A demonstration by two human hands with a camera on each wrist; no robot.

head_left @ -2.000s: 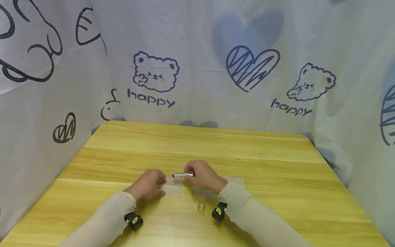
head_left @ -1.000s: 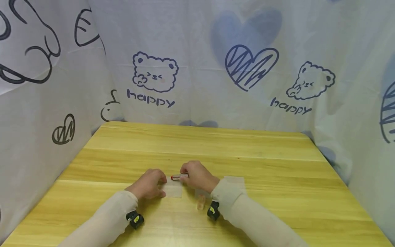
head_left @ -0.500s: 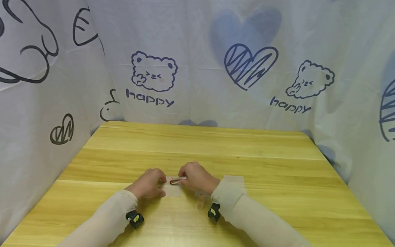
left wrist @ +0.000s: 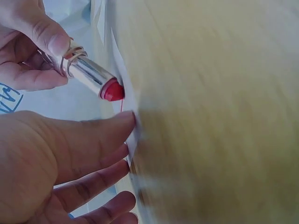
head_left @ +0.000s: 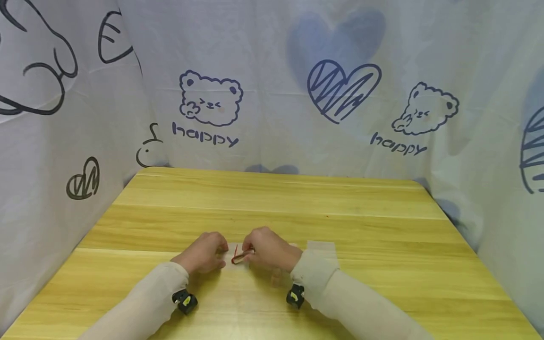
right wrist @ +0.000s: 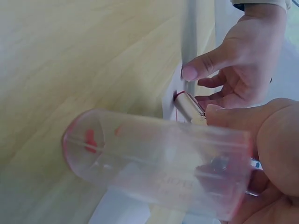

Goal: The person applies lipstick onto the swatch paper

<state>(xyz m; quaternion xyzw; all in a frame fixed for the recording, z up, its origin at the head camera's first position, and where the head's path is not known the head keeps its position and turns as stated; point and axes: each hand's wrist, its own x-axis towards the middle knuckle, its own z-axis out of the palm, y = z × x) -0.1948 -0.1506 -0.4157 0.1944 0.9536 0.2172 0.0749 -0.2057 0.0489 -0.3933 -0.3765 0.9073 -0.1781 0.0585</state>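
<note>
My right hand (head_left: 272, 248) grips a lipstick (head_left: 241, 257) in a shiny metallic tube, its red tip down on a small white paper (head_left: 231, 246). A thin red line (head_left: 236, 250) runs on the paper behind the tip. My left hand (head_left: 204, 252) rests thumb and fingertips at the paper's left edge, fingers spread and loosely bent in the left wrist view. Close to my right wrist stands a clear cap (right wrist: 154, 158) with red smears inside. The rear end of the lipstick is hidden in my right hand.
Another white paper (head_left: 321, 250) lies to the right, near my right sleeve (head_left: 316, 267). A further sheet is mostly covered by my right hand. The wooden table (head_left: 272, 198) meets a white curtain (head_left: 272, 61) with drawings at the back and sides.
My right hand has brought the lipstick down to the paper and drawn it towards me, leaving a red line. My left hand has stayed at the paper's edge.
</note>
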